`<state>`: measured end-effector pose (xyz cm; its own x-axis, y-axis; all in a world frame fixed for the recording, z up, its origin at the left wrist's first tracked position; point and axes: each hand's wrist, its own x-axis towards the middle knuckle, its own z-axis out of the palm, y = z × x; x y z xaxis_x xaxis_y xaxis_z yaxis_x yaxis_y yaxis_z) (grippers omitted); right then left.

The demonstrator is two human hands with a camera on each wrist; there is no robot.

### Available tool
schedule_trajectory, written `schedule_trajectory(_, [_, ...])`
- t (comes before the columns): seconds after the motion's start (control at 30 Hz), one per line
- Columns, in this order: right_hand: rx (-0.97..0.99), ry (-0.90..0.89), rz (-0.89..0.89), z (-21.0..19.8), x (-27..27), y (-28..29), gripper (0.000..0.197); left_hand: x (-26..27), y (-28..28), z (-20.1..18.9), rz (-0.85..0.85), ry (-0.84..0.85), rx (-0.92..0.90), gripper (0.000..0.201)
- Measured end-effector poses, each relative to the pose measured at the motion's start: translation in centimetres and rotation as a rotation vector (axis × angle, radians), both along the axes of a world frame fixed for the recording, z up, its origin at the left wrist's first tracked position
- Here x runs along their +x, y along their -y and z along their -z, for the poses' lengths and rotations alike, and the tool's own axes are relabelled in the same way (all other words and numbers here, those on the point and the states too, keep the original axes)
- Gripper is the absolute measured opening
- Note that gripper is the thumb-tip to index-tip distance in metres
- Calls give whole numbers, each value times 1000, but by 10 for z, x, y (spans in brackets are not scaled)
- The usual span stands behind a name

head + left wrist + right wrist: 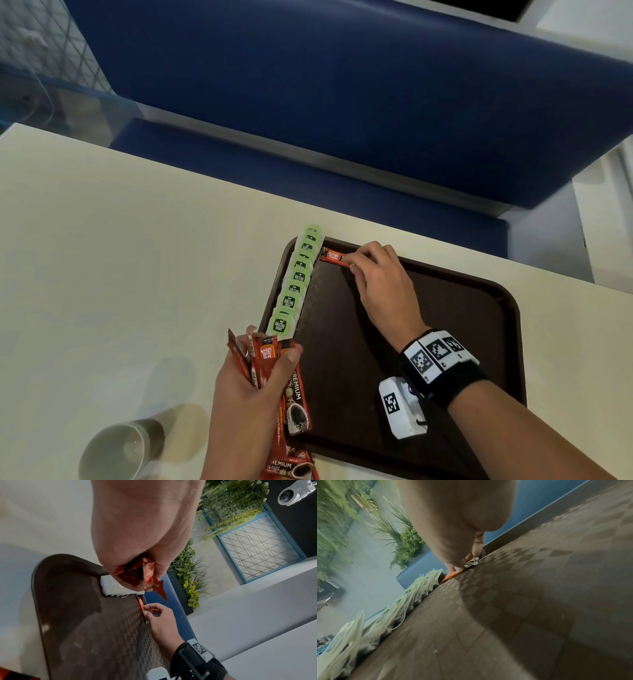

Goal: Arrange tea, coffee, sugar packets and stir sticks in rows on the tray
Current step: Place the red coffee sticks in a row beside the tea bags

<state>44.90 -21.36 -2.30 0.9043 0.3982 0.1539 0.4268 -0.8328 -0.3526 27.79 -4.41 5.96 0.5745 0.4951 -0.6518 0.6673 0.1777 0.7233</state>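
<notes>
Brown tray (pixel 479 308) on the bench held a finished tea row (pixel 294 284) along its left edge. Right hand (pixel 380 277) pinched the first coffee stick (pixel 334 257) at the far rim; left hand (pixel 253 380) clutched spare sticks (pixel 263 356). Next, probably, release and take another.

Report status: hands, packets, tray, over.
Right hand pinching one coffee stick at tray far edge. Left hand gripping coffee bundle. Tea row laid. Nothing blocking.
</notes>
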Motion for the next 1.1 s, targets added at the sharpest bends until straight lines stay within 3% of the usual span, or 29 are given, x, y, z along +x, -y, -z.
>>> schedule_trajectory(0.27, [-15, -7, 6, -3, 4, -2, 21, 3, 1, 8, 5, 23, 9, 51])
schedule_trajectory(0.47, [237, -149, 141, -28, -20, 6, 20, 7, 2, 11, 7, 92, 8, 41])
schedule_trajectory(0.53, [394, -301, 162, -44, -40, 9, 11, 11, 4, 9, 7, 132, -5, 37])
schedule_trajectory(0.6, [511, -576, 170, -65, -62, 11, 2, 16, 6, 5, 5, 161, -40, 35])
schedule_trajectory(0.7, [653, -1008, 159, -94, -95, 5, 16, 24, 10, -3, -9, 231, -101, 35])
schedule_trajectory(0.77, [715, -1107, 182, -104, -109, -2, 22, 28, 14, -6, -27, 277, -134, 42])
schedule_trajectory(0.93, [857, -1183, 286, -103, -115, -4, 10, 32, 18, -8, -38, 324, -135, 36])
schedule_trajectory(1.1, [849, -1099, 301, -104, -104, 13, 12, 29, 12, -5, -60, 310, -90, 37])
